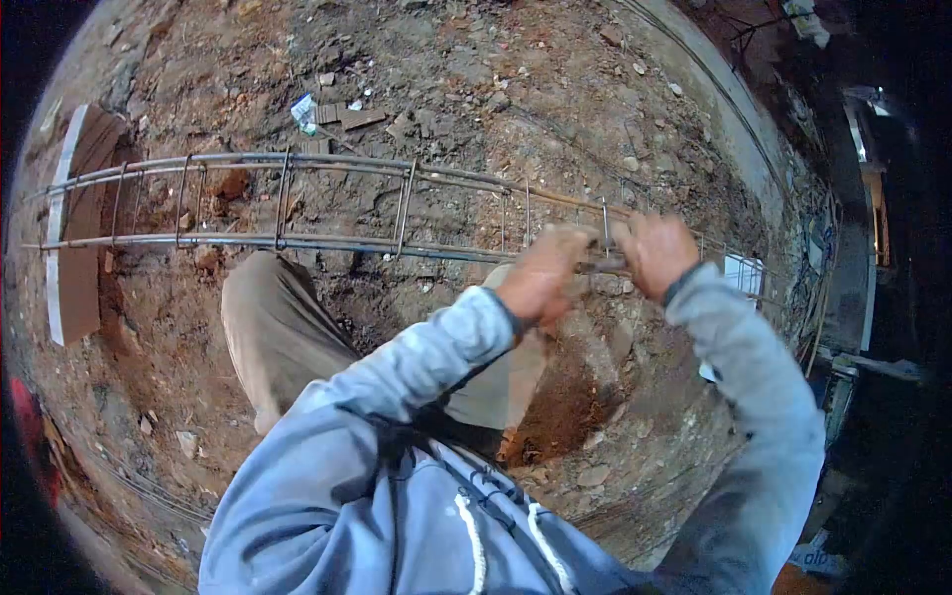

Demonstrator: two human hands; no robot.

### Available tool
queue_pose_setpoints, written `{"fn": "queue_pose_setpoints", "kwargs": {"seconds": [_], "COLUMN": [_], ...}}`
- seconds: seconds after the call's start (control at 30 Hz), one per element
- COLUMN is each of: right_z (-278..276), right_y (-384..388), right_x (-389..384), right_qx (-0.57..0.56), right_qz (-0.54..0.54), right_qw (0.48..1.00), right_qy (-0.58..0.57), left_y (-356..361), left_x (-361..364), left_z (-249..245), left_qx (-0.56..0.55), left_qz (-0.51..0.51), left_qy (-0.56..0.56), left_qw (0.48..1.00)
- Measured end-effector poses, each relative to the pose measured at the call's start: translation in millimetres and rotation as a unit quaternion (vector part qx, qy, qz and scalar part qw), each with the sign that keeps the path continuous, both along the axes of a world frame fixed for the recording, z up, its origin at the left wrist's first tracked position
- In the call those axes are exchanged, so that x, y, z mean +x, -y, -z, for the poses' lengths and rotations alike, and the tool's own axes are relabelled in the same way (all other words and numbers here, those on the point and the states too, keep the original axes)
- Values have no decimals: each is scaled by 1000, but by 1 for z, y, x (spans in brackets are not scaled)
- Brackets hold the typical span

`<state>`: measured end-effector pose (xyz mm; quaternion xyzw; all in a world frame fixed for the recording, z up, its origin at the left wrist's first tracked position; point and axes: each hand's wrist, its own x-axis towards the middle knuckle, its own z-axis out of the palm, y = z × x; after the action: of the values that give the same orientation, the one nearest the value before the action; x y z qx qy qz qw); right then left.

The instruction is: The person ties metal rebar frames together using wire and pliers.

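A long rebar cage (347, 244) of lengthwise bars and square wire stirrups runs across the view in front of my knees. My left hand (547, 270) is at the near bars toward the cage's right part, its fingers curled and blurred by motion. Just right of it, my right hand (656, 253) is closed over the cage, also blurred. Between the two hands a stirrup (606, 223) stands across the bars, and a short dark piece shows below it. What the fingers grip is hidden.
A board-like block (77, 228) supports the cage's left end. A white block (744, 273) lies near its right end. Rubble and a torn wrapper (304, 113) are on the dirt ground. My bent knee (283, 317) is close to the cage. A concrete edge (719, 119) runs along the upper right.
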<state>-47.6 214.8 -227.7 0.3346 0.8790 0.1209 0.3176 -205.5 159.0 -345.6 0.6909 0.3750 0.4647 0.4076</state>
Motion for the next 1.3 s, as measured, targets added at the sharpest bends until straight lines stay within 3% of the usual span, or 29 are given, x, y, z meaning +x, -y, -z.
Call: {"fn": "queue_pose_setpoints", "kwargs": {"seconds": [0.03, 0.1, 0.2, 0.33, 0.43, 0.53, 0.63, 0.7, 0.73, 0.77, 0.83, 0.87, 0.93, 0.97, 1.03, 1.07, 1.1, 1.13, 1.17, 1.2, 1.23, 1.3], "right_z": [5, 17, 58, 136, 104, 84, 7, -11, -23, -34, -27, -31, -29, -27, -25, -28, -32, -36, -34, -26, -16, -7], "right_y": [-28, -79, -139, -175, -162, -148, -89, -40, -12, 14, 54, 65, 80, 82, 78, 83, 88, 94, 96, 101, 107, 108], "right_x": [-3, -20, -63, -63, -53, -14, -10, 28, 23, 16, 32, 29, 14, 12, 4, -5, -18, -29, -31, -30, -26, -14], "right_qx": [-40, -123, -212, -247, -246, -220, -189, -244, -310, -364, -456, -450, -522, -521, -491, -493, -308, -66, -59, 30, 111, 83], "right_qz": [-22, -26, -111, -217, -212, -93, 105, 211, 375, 525, 637, 641, 719, 720, 743, 744, 563, 284, 284, 234, 184, 209], "right_qw": [999, 989, 959, 939, 944, 968, 968, 945, 873, 770, 602, 601, 399, 397, 423, 421, 754, 952, 953, 970, 976, 974], "right_qy": [2, 82, 154, 105, 52, 77, 129, 56, 26, -8, -156, -161, -229, -228, -165, -163, -137, -88, -89, -60, -28, -39], "left_y": [-1, 8, 24, 39, 41, 33, 29, 29, 30, 31, 31, 34, 39, 36, 20, 19, 14, 10, 3, 2, 2, -2], "left_x": [-18, -59, -90, -102, -104, -100, -94, -78, -64, -49, -15, 3, 21, 19, 12, 17, 20, 26, 35, 49, 48, 33], "left_z": [6, 28, 60, 75, 78, 70, 44, 32, 23, 14, 13, 15, 11, 7, 2, 15, 22, 26, 31, 46, 41, 20], "left_qx": [58, -19, -34, -50, -60, -49, -40, -18, 6, 29, 151, 158, 174, 172, 18, 52, 53, 33, 18, 59, 59, 6], "left_qz": [-58, -121, -199, -203, -206, -184, -195, -166, -142, -117, -61, -57, -50, -49, 167, 113, 111, 110, 107, 21, 28, 173], "left_qy": [45, -49, -134, -134, -127, -129, -150, -143, -138, -131, -254, -250, -122, -121, -182, -139, -141, -161, -180, -133, -132, -256], "left_qw": [996, 991, 970, 969, 968, 973, 968, 976, 980, 984, 953, 954, 976, 976, 969, 982, 982, 980, 978, 989, 989, 951]}}
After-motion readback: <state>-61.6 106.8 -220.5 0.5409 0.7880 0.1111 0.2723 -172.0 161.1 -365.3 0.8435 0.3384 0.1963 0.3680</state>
